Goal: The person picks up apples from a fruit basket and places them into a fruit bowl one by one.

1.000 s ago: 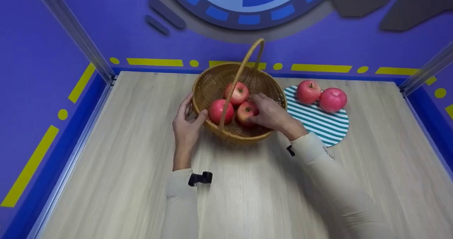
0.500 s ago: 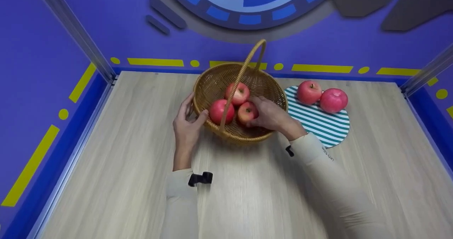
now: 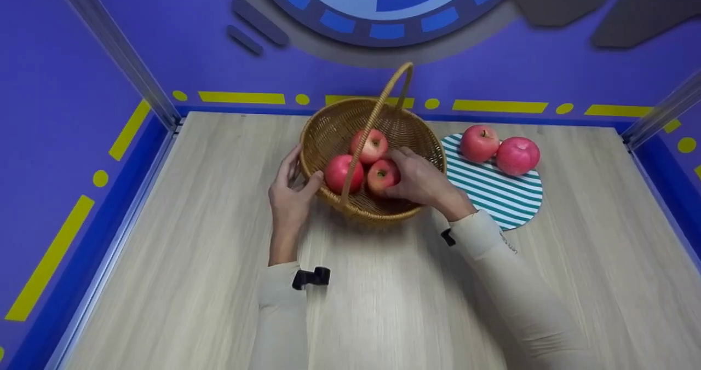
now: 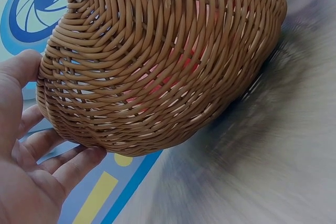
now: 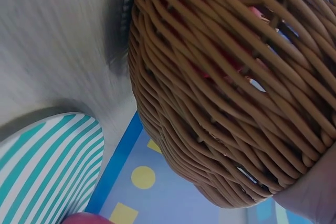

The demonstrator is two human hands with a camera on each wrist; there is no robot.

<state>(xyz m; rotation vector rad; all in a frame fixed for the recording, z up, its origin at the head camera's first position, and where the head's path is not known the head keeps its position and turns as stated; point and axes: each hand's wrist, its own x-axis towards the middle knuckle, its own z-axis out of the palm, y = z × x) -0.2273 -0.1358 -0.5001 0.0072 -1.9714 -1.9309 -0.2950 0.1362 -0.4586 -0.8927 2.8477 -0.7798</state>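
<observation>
A round wicker basket (image 3: 328, 121) with an arched handle stands near the back wall, three red apples inside it. My left hand (image 3: 290, 197) grips its left rim, thumb over the edge and fingers along the outer side; the left wrist view shows those fingers against the weave (image 4: 157, 66). My right hand (image 3: 421, 178) reaches over the basket's right rim and holds the front-right apple (image 3: 382, 177) between thumb and fingers. The other two apples, one at front left (image 3: 343, 173) and one behind (image 3: 369, 145), lie against it. In the right wrist view the basket wall hides most of that hand.
Right of the basket lies a round green-and-white striped mat (image 3: 498, 195), with two more apples (image 3: 480, 143) on its far part. Blue panels (image 3: 350, 74) close off the back and both sides of the wooden table (image 3: 361, 304).
Hardly anything moves: both hands keep their places, and the right hand stays on the same apple in the basket. The whole head view shifts very slightly.
</observation>
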